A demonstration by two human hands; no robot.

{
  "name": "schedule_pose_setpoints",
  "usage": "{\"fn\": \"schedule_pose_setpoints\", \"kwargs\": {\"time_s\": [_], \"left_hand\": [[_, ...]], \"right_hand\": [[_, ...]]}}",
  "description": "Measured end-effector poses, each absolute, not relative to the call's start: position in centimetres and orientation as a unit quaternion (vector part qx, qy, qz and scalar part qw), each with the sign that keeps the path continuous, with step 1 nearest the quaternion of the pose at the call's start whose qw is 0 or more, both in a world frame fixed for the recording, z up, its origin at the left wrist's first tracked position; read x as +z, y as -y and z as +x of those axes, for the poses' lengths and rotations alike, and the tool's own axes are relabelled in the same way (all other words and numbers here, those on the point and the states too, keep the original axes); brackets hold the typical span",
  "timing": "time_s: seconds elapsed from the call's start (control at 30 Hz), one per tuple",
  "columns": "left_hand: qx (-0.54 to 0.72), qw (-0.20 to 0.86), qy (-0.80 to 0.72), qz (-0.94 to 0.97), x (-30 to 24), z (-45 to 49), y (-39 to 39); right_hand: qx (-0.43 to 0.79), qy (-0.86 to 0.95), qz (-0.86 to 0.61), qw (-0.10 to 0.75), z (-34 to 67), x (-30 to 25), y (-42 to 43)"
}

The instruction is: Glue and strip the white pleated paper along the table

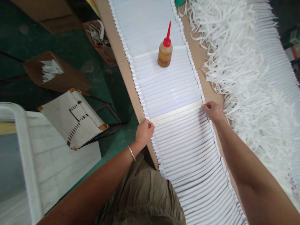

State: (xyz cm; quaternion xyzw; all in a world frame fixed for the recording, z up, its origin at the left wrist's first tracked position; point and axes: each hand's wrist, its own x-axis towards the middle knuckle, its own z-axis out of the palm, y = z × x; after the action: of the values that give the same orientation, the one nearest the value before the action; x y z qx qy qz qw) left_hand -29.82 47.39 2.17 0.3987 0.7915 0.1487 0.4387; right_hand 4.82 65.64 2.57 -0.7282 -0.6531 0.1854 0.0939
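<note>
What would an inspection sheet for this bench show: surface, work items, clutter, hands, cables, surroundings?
Surface: brown tabletop, largely covered.
Work items: overlapping white sheets in a long row; pale strip across them; red-nozzled bottle upright on the sheets, partly filled with brownish liquid.
Clutter: tangled heap of white ribbons, right of the row.
Hands: left hand and right hand at opposite ends of the strip, fingers curled; firmness of grip unclear.
Cables: nothing seen.
Surroundings: white-topped stool and cardboard box holding white pieces, left.

White strip [176, 111], red bottle nozzle [168, 30]
</note>
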Motion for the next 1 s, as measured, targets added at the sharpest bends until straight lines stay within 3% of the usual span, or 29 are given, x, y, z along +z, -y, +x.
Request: {"fn": "schedule_pose_setpoints", "kwargs": {"time_s": [0.3, 0.5, 0.77, 0.87, 1.0], "left_hand": [[0.095, 0.400, -0.797, 0.442, 2.1, -29.7, -47.6], [-0.018, 0.307, -0.798, 0.518, 2.6, -30.3, -47.6], [0.096, 0.335, -0.756, 0.554, 3.9, -31.5, -45.9], [0.133, 0.385, -0.720, 0.562, 4.1, -30.2, -45.8], [0.165, 0.453, -0.656, 0.581, 4.2, -28.0, -46.3]], "right_hand": [[0.153, 0.680, -0.716, 0.035, 4.1, 1.3, -65.6], [0.047, 0.719, -0.693, -0.034, 4.7, 3.4, -64.8], [-0.121, 0.796, -0.551, -0.222, 14.1, 8.0, -64.1], [-0.121, 0.805, -0.540, -0.212, 15.5, 8.2, -64.3], [-0.057, 0.843, -0.525, -0.105, 12.6, 8.8, -61.7]]}}
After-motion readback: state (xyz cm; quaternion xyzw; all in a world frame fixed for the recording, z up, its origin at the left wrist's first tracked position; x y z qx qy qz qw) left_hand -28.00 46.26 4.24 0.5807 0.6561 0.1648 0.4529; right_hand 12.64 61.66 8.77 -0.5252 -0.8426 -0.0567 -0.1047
